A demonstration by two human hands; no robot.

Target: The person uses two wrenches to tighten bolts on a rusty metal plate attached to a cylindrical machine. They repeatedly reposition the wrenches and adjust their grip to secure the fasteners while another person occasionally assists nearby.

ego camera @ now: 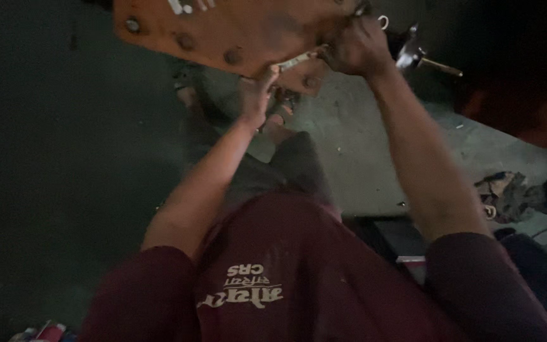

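Note:
A rusty orange metal plate (pixel 235 28) with several round bolt heads fills the top of the head view. My left hand (pixel 257 95) reaches up to its lower edge, fingers against the plate near a small light-coloured tool (pixel 295 61). My right hand (pixel 356 47) is closed on the plate's right end, next to that tool. Whether either hand actually grips the tool is blurred. Both arms are raised over my dark red shirt (pixel 273 278).
Grey concrete floor (pixel 362 145) lies below. A metal disc with a rod (pixel 416 57) sits right of the plate. A heap of dark rags (pixel 508 193) lies at the right. A reddish object (pixel 539 107) stands at far right. The left side is dark.

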